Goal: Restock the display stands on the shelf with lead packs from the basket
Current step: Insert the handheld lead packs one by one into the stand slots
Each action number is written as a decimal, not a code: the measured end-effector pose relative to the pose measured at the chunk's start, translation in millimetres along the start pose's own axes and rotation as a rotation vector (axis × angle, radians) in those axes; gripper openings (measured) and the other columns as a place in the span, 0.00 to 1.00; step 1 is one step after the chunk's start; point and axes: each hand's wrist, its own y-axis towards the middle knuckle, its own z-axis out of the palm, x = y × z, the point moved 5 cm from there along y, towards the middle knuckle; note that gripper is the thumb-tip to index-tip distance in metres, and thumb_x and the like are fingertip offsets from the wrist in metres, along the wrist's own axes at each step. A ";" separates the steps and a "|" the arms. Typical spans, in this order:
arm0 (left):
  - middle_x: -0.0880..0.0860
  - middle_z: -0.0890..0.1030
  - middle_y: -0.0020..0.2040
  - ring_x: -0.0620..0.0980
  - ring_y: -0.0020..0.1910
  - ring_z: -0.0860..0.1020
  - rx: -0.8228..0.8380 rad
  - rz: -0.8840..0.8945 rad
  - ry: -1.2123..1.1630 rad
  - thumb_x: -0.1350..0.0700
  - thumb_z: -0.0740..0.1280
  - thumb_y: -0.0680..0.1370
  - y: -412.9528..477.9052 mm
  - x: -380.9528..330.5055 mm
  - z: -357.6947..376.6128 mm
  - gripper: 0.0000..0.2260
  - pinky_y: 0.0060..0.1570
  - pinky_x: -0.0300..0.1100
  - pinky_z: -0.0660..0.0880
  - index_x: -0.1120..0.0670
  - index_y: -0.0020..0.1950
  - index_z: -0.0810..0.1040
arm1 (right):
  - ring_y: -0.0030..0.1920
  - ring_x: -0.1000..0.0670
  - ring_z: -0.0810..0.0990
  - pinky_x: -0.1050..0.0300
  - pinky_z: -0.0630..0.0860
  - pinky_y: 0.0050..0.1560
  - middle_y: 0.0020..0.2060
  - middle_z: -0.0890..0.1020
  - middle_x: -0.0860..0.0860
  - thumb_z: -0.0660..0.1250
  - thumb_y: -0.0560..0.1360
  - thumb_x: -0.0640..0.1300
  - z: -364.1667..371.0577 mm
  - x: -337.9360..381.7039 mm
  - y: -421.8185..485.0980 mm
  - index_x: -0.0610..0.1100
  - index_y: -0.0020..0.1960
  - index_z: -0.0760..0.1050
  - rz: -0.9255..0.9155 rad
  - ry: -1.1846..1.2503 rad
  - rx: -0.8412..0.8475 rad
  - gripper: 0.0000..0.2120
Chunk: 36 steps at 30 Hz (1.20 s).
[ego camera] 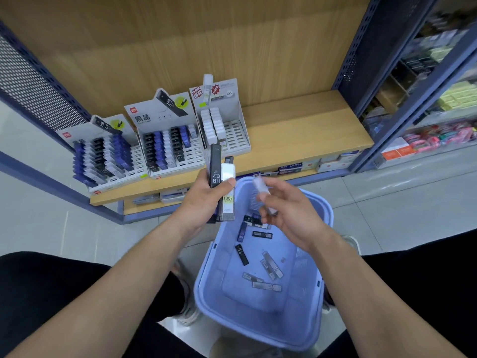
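My left hand [206, 196] grips a small bunch of lead packs [222, 182] upright, a black HB 0.7 one and a clear grey 100-count one among them. My right hand [286, 210] pinches one clear pack [263, 193], blurred, above the blue basket [206, 285]. Several loose packs [258, 254] lie on the basket floor. Three cardboard display stands sit on the wooden shelf [296, 125]: the left stand [103, 153] and the middle stand [170, 143] hold dark and blue packs, the right stand [222, 125] holds white ones with several bare slots.
The basket rests on the tiled floor between my knees. A perforated blue metal side panel [38, 81] borders the shelf on the left, a blue upright [402, 104] on the right. Boxed goods [304, 165] fill the lower shelf. A neighbouring shelf unit [438, 99] carries more stock.
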 end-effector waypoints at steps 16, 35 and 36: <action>0.51 0.82 0.60 0.48 0.58 0.80 -0.145 0.086 0.010 0.55 0.69 0.81 -12.8 -41.9 -106.7 0.14 0.51 0.39 0.75 0.51 0.66 0.73 | 0.51 0.44 0.86 0.59 0.81 0.50 0.48 0.84 0.37 0.59 0.82 0.31 60.1 53.5 47.2 0.38 0.64 0.74 -0.136 -0.138 0.120 0.12; 0.48 0.82 0.57 0.48 0.57 0.79 -0.267 -0.019 0.073 0.44 0.72 0.76 -1.6 2.7 -173.7 0.14 0.60 0.46 0.75 0.43 0.59 0.74 | 0.40 0.48 0.85 0.56 0.82 0.47 0.44 0.82 0.48 0.69 0.78 0.35 95.5 27.5 143.9 0.43 0.57 0.81 -0.180 -0.541 0.048 0.09; 0.48 0.82 0.56 0.48 0.57 0.79 -0.283 -0.024 0.061 0.45 0.72 0.77 0.0 6.7 -176.1 0.13 0.58 0.45 0.75 0.43 0.58 0.73 | 0.40 0.47 0.86 0.56 0.83 0.47 0.45 0.83 0.46 0.70 0.78 0.35 97.4 25.9 153.6 0.42 0.56 0.81 -0.179 -0.555 0.029 0.08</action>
